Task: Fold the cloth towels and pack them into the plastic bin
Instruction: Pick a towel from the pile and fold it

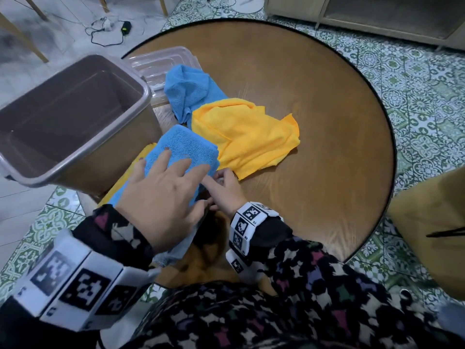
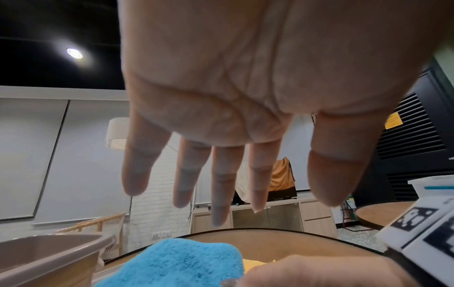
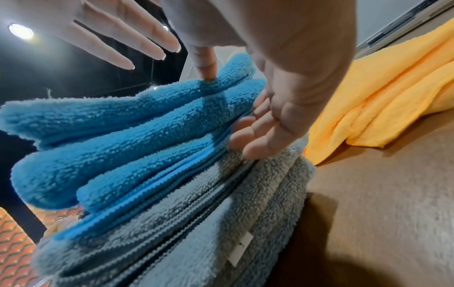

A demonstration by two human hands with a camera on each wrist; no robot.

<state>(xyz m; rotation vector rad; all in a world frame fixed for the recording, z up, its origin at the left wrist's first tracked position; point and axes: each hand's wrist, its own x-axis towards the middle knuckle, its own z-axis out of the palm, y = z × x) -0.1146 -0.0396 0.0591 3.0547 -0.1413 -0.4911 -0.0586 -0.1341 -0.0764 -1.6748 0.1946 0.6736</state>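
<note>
The folded blue towel [image 1: 187, 147] sits on top of a small stack at the near edge of the round table [image 1: 327, 122], with a gray towel [image 3: 221, 223] under it. The left hand [image 1: 161, 195] floats just over the blue towel with its fingers spread wide and straight, and it holds nothing. From the left wrist view, the palm is above the towel and not pressing on it. The right hand [image 1: 224, 190] is at the right side of the stack. Its thumb presses down on the top of the blue towel, and its fingers [image 3: 248, 136] tuck in at the side where the blue towel meets the gray one, so it pinches the blue towel. A loose yellow towel [image 1: 249, 137] lies just beside the stack, nearer the middle of the table. Another blue towel [image 1: 188, 89], not folded, lies behind it. The brown plastic bin [image 1: 75, 117] stands at the left edge of the table, next to the stack. A clear lid [image 1: 156, 61] lies behind the bin.
</note>
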